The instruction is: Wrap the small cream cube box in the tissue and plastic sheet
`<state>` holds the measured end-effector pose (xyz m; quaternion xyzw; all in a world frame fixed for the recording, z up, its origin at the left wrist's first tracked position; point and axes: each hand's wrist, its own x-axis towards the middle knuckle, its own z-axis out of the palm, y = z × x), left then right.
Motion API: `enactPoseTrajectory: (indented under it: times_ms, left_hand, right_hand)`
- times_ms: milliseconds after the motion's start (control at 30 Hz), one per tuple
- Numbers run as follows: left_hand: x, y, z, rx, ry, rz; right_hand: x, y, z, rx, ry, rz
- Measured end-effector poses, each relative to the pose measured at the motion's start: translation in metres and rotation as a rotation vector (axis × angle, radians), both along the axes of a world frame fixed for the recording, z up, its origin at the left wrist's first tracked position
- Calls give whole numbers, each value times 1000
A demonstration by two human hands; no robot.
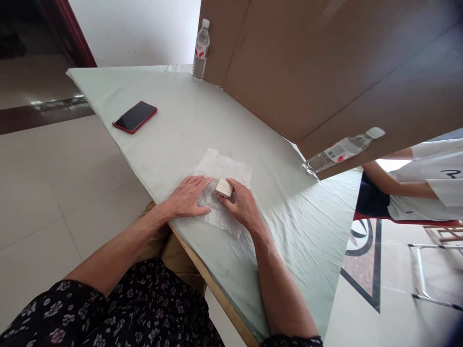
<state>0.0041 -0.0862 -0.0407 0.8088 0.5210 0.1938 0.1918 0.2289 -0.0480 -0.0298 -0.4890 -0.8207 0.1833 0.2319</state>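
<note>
A small printed box (224, 188), pale on top with some red on its side, sits over a sheet of clear bubble wrap (220, 217) on the table. My right hand (243, 202) grips the box from the right, thumb and fingers on its edges. Flat on the wrap's left side rests my left hand (188, 196), its fingers spread and holding nothing. The wrap's far end (226, 165) lies beyond both hands, whitish and creased. Part of the box's right side is hidden by my right fingers.
A phone (135, 116) in a red case lies at the table's left. A large cardboard panel (289, 72) stands across the far side, with one water bottle (201, 50) at its left end and another bottle (342, 152) at its right. Beyond it, a person (415, 183) sits.
</note>
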Motion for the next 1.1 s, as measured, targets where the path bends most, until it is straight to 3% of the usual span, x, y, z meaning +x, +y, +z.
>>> enactPoseTrajectory:
  times_ms: [100, 500, 767, 933, 1100]
  left_hand:
    - [0, -1, 0, 1, -8, -11]
    - [-1, -2, -3, 31, -43, -17]
    - [-3, -2, 3, 25, -36, -32]
    - [-12, -21, 7, 96, -63, -45]
    - [-13, -48, 15, 183, 94, -110]
  right_hand:
    - [4, -1, -7, -26, 53, 1]
    - [7, 2, -7, -91, 146, 3]
    - [10, 6, -6, -118, 147, 52]
    - [8, 3, -10, -98, 176, 29]
    - [7, 1, -15, -85, 173, -16]
